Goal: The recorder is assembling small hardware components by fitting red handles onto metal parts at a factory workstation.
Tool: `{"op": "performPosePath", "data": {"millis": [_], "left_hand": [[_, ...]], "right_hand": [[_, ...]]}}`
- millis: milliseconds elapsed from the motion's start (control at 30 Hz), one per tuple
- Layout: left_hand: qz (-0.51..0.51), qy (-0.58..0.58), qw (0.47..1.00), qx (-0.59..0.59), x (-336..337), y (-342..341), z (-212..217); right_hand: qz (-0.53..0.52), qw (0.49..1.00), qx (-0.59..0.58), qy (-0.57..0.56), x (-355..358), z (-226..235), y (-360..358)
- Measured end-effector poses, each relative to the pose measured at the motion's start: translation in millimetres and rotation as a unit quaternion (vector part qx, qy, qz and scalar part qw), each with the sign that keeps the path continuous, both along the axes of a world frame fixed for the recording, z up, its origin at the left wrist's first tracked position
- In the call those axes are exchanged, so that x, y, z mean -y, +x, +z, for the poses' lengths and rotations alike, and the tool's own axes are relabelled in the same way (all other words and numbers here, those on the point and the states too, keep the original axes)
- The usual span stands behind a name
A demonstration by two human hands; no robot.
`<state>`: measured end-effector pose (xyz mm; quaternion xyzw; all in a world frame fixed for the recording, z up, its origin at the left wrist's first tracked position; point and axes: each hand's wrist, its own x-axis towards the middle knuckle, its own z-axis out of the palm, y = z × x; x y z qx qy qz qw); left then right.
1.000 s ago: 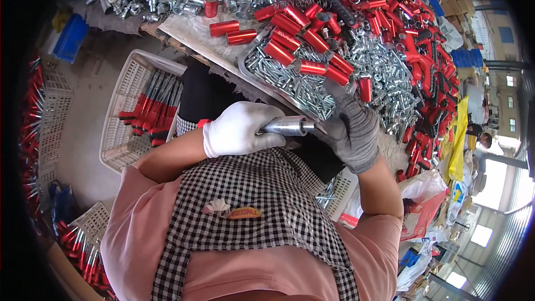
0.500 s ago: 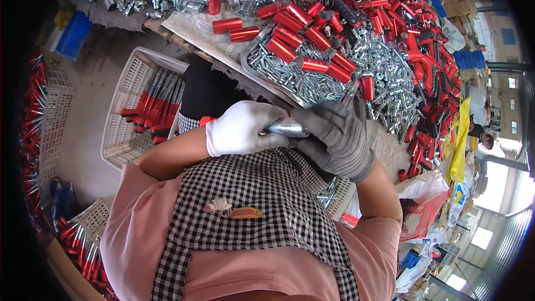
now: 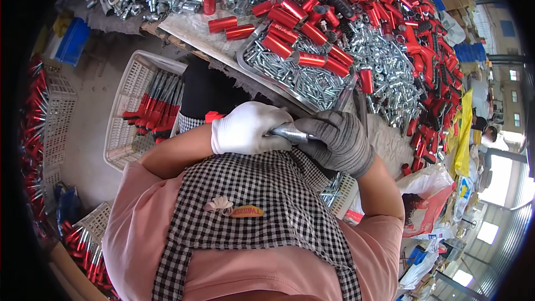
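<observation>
At the centre of the frame, the left hand [image 3: 248, 129], in a white glove, and the right hand [image 3: 341, 140], in a grey glove, both grasp one short metal tube [image 3: 291, 132] between them, above a checked apron [image 3: 262, 200]. Just above the hands, a metal tray [image 3: 252, 66] holds silver screws [image 3: 312, 81] and red sleeves [image 3: 295, 33]. At left of centre, a white basket [image 3: 129, 86] contains red-handled tools [image 3: 159, 108].

Red tubes [image 3: 304, 33] and metal tray [image 3: 262, 72] crowd the bench ahead.
</observation>
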<state>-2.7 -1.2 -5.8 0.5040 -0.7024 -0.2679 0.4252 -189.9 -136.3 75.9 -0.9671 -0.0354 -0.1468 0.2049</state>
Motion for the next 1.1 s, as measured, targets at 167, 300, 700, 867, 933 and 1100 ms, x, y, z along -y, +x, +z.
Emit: {"op": "performPosePath", "data": {"millis": [167, 300, 700, 867, 933, 1100], "left_hand": [[-0.020, -0.003, 1.000, 0.013, 1.6, 2.2, -1.5], [-0.049, 0.067, 0.997, 0.001, 7.9, 8.8, -11.7], [-0.013, 0.033, 0.909, -0.416, 18.4, -45.0, -47.9], [0.138, -0.051, 0.968, -0.202, 19.8, -38.3, -29.5], [0.139, 0.017, 0.959, -0.246, 21.1, -39.5, -32.6], [0.090, -0.047, 0.981, -0.168, 25.7, -22.2, -41.0]], "right_hand": [[-0.029, 0.996, -0.035, 0.076, -9.7, -3.0, 1.5], [-0.068, 0.970, -0.011, 0.232, -15.8, -32.9, 11.2], [0.006, 0.948, 0.112, 0.299, -30.9, -56.0, 49.7], [-0.208, 0.873, 0.180, 0.403, -53.8, -68.7, 48.6], [-0.237, 0.852, 0.155, 0.441, -61.2, -58.4, 43.2], [-0.176, 0.900, 0.117, 0.380, -51.2, -67.1, 30.4]]}}
